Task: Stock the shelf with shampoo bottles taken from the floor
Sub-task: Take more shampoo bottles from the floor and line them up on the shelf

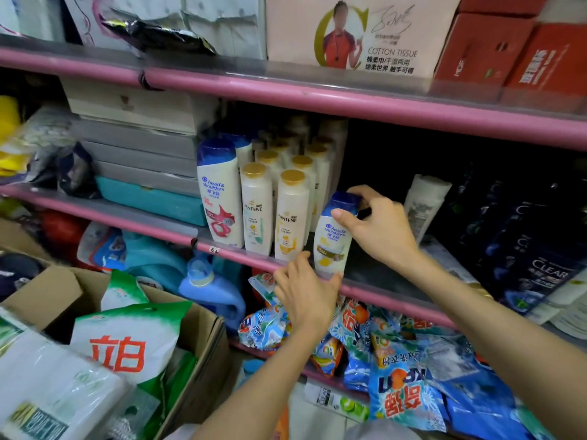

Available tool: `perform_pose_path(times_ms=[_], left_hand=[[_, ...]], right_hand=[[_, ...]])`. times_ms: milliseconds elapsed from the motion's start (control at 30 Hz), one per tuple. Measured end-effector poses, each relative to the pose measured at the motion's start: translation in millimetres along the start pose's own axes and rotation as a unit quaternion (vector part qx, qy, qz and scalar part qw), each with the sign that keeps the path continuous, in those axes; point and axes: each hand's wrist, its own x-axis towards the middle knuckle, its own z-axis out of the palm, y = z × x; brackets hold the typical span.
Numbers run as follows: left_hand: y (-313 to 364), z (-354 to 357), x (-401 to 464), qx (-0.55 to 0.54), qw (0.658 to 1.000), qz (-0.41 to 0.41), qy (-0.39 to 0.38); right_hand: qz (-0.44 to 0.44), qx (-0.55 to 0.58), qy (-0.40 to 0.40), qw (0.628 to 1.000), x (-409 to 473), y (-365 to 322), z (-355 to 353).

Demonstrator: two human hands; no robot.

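Note:
A white Head & Shoulders shampoo bottle [332, 242] with a blue cap and yellow label stands at the front edge of the pink middle shelf [390, 296]. My right hand [378, 223] grips its cap from the right. My left hand [305, 290] holds the bottle's base from below, at the shelf lip. To its left stand two rows of white Pantene bottles [290, 214] with gold caps, and a taller Head & Shoulders bottle [220, 192] with a red label.
Dark Clear bottles [536, 249] fill the shelf's right side, with a white bottle [424, 204] leaning beside a dark gap. Detergent bags [400, 357] crowd the shelf below. A cardboard box [197, 350] of green bags stands at lower left. Stacked boxes [139, 134] sit left.

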Motion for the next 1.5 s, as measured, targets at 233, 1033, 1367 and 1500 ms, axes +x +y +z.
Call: perform_pose_path(times_ms=[233, 1033, 1367, 1500], left_hand=[[12, 3, 6, 0.032, 0.999, -0.014, 0.019], [56, 2, -41, -0.216, 0.975, 0.004, -0.055], [73, 13, -36, -0.15, 0.97, 0.13, -0.141], [80, 22, -31, -0.122, 0.968, 0.135, -0.174]], right_hand=[[-0.008, 0.017, -0.003, 1.0, -3, -1, 4], [0.099, -0.178, 0.025, 0.979, 33, 62, -79], [0.158, -0.151, 0.008, 0.976, 28, 63, -88], [0.185, -0.196, -0.023, 0.963, 20, 44, -96]])
